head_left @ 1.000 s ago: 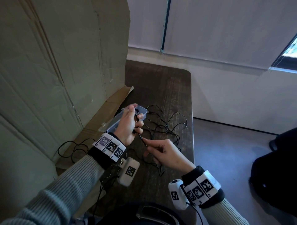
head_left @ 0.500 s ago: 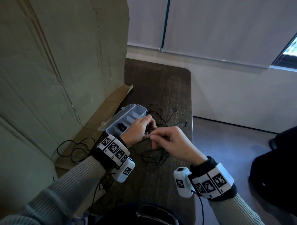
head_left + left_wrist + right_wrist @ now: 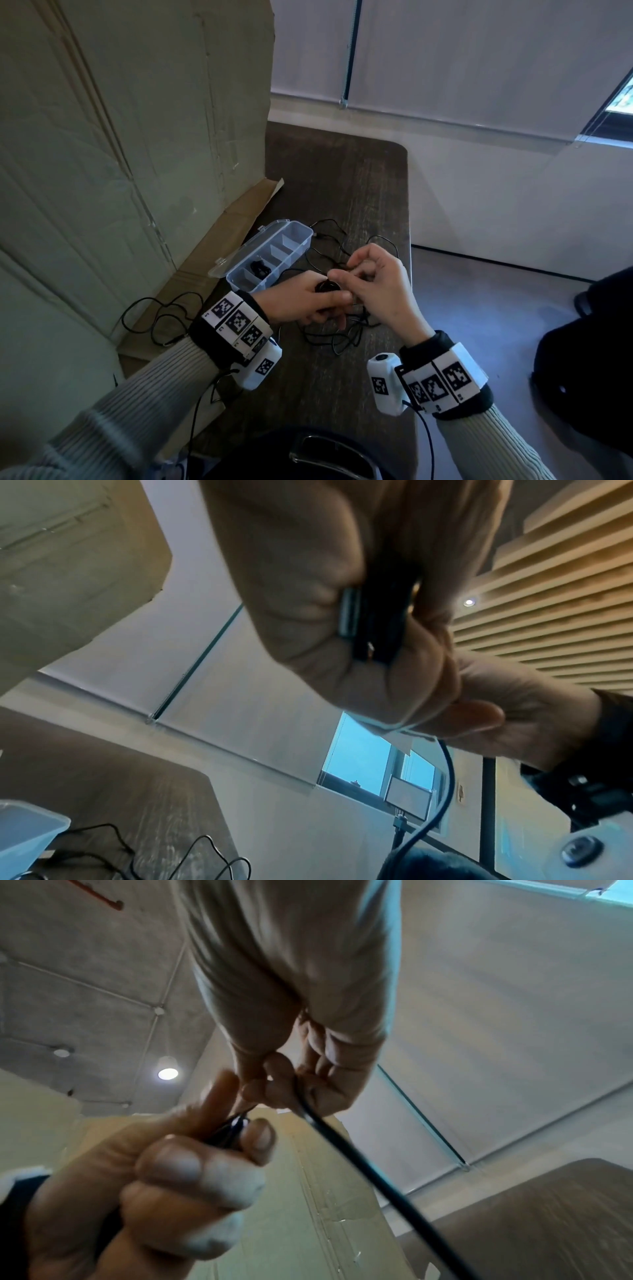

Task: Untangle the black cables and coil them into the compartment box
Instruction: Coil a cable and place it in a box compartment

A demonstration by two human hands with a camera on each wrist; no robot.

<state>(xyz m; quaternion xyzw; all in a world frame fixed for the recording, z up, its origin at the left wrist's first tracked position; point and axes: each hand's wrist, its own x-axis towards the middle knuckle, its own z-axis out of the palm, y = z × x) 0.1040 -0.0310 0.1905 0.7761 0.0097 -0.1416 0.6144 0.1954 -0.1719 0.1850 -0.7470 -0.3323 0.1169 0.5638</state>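
A small black coil of cable is held between the thumb and curled fingers of the left hand, just beside the open compartment box, in one middle cell of which a finished coil already lies. The free strand is pinched by the fingers of the right hand, close above the coil. The remaining loose black cables are spread on the worktop beneath and beyond both hands. The cable is judged to be thin, light and limp, yet springy enough that a released coil would probably open again; the loops are best kept pressed flat at their crossing while the strand is fed under slight tension. The metal-tipped plug seen against the left palm is judged the only stiff part.
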